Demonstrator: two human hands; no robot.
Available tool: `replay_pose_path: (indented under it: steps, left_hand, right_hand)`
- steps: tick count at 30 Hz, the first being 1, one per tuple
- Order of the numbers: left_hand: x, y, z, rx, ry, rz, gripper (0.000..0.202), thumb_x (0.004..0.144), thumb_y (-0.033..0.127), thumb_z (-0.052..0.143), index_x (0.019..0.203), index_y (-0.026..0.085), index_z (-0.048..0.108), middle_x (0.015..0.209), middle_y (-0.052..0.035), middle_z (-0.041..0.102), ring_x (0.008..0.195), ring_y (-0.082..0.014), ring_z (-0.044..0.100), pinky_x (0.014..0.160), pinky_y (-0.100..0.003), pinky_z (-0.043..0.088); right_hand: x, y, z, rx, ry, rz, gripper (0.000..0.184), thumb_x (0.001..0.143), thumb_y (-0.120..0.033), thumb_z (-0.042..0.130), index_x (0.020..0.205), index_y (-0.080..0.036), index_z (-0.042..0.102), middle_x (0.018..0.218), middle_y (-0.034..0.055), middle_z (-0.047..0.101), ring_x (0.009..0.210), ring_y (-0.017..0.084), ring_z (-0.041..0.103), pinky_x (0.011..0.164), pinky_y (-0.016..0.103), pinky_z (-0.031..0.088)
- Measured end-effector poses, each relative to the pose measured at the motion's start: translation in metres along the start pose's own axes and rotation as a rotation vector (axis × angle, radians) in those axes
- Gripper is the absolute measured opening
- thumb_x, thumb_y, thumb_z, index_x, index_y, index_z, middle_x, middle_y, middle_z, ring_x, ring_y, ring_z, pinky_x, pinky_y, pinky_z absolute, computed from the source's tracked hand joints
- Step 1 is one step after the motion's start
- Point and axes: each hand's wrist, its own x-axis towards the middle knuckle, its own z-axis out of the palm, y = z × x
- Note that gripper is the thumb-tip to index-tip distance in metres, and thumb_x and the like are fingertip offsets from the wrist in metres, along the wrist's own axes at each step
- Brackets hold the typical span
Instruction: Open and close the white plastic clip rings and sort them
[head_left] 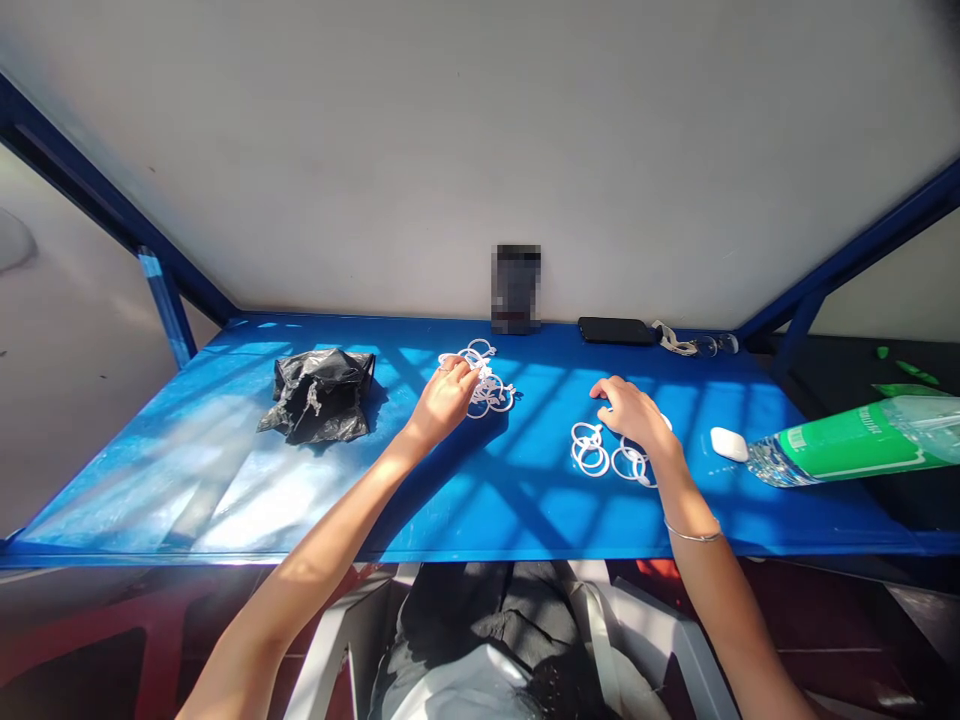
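"What's biggest on your feed?"

"The blue table (pixel 465 510), seen from the head camera. On it I've got a bottle (pixel 862 440) with a green label at the far right, running out of frame. I can't tell how full it is."

"Other containers?"

"Next down, a crumpled black plastic bag (pixel 324 395) on the left, well apart from the hands. Its folds hide whatever may be inside."

"And the grip?"

"My left hand (pixel 445 395) reaches over the left edge of a pile of white rings (pixel 491 385), fingertips down among them. I can't tell whether it pinches one. My right hand (pixel 630 405) is loosely curled, low over the table; its underside is hidden, so I can't say whether it holds anything."

"Any rings near it?"

"Yes. One small cluster (pixel 592 442) lies just beside it, on the side toward me, and a second cluster (pixel 634 458) sits partly hidden by the wrist."

"Smallest thing?"

"A rounded white object (pixel 728 443), just beside the bottle's base."
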Motion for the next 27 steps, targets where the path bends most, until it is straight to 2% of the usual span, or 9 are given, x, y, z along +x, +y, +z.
replay_pose_path:
  steps: [4, 7, 10, 14, 18, 22, 24, 27]
  left_hand:
    - [0.000, -0.001, 0.000, 0.099, -0.023, 0.010, 0.027, 0.099, 0.014, 0.041, 0.108, 0.011, 0.066, 0.094, -0.0147, 0.067, 0.100, -0.0293, 0.058, 0.085, -0.039, 0.050]
    - [-0.001, -0.003, 0.000, 0.145, -0.055, 0.013, 0.029, 0.099, 0.014, 0.041, 0.114, 0.010, 0.065, 0.099, -0.0153, 0.068, 0.103, -0.0295, 0.058, 0.084, -0.039, 0.050]
    - [-0.001, -0.004, 0.000, 0.186, -0.086, 0.013, 0.030, 0.099, 0.013, 0.040, 0.118, 0.009, 0.064, 0.106, -0.0150, 0.069, 0.106, -0.0288, 0.059, 0.084, -0.038, 0.051]
    - [-0.002, -0.006, -0.001, 0.215, -0.110, 0.029, 0.033, 0.100, 0.013, 0.040, 0.125, 0.010, 0.061, 0.113, -0.0149, 0.068, 0.108, -0.0273, 0.059, 0.084, -0.038, 0.051]
    - [-0.002, -0.005, -0.001, 0.239, -0.112, 0.023, 0.033, 0.099, 0.012, 0.040, 0.125, 0.008, 0.061, 0.110, -0.0159, 0.068, 0.107, -0.0281, 0.060, 0.081, -0.037, 0.052]
    - [-0.002, -0.005, -0.001, 0.228, -0.101, 0.027, 0.031, 0.098, 0.012, 0.041, 0.121, 0.009, 0.062, 0.107, -0.0154, 0.069, 0.106, -0.0279, 0.060, 0.078, -0.037, 0.052]
    - [-0.002, -0.004, -0.001, 0.219, -0.069, 0.047, 0.027, 0.097, 0.012, 0.043, 0.114, 0.011, 0.065, 0.103, -0.0148, 0.068, 0.103, -0.0274, 0.060, 0.078, -0.037, 0.053]
    - [-0.003, 0.000, 0.000, 0.203, 0.039, 0.088, 0.023, 0.097, 0.014, 0.046, 0.108, 0.012, 0.066, 0.100, -0.0140, 0.067, 0.103, -0.0274, 0.061, 0.081, -0.038, 0.055]
  right_hand:
    - [0.000, 0.002, 0.000, 0.022, -0.019, 0.051, 0.028, 0.082, -0.008, 0.048, 0.103, -0.017, 0.065, 0.108, 0.0096, 0.068, 0.092, 0.024, 0.063, 0.068, 0.030, 0.042]
    - [0.001, 0.004, 0.000, 0.044, -0.014, 0.040, 0.030, 0.085, -0.006, 0.042, 0.103, -0.016, 0.064, 0.107, 0.0099, 0.068, 0.095, 0.024, 0.063, 0.072, 0.030, 0.044]
    - [0.001, 0.008, -0.003, 0.040, -0.066, 0.019, 0.038, 0.079, 0.002, 0.042, 0.107, -0.015, 0.063, 0.110, 0.0112, 0.066, 0.103, 0.024, 0.061, 0.079, 0.029, 0.045]
    - [0.000, 0.015, -0.007, 0.033, -0.163, 0.016, 0.051, 0.069, 0.009, 0.040, 0.109, -0.016, 0.061, 0.110, 0.0106, 0.064, 0.104, 0.023, 0.059, 0.080, 0.027, 0.045]
    - [0.001, 0.023, -0.006, 0.039, -0.182, -0.052, 0.050, 0.066, 0.007, 0.042, 0.106, -0.018, 0.060, 0.102, 0.0071, 0.063, 0.097, 0.022, 0.059, 0.079, 0.027, 0.044]
    - [0.000, 0.026, -0.007, 0.060, -0.213, -0.061, 0.047, 0.062, 0.004, 0.046, 0.101, -0.019, 0.059, 0.094, 0.0041, 0.062, 0.083, 0.019, 0.059, 0.067, 0.024, 0.040]
    - [0.000, 0.022, -0.008, 0.087, -0.220, -0.039, 0.042, 0.065, 0.003, 0.045, 0.099, -0.019, 0.058, 0.089, 0.0032, 0.062, 0.076, 0.017, 0.057, 0.062, 0.023, 0.037]
    - [0.000, 0.015, -0.007, 0.148, -0.191, -0.030, 0.031, 0.071, -0.001, 0.044, 0.094, -0.018, 0.056, 0.084, 0.0034, 0.062, 0.072, 0.016, 0.055, 0.060, 0.024, 0.035]
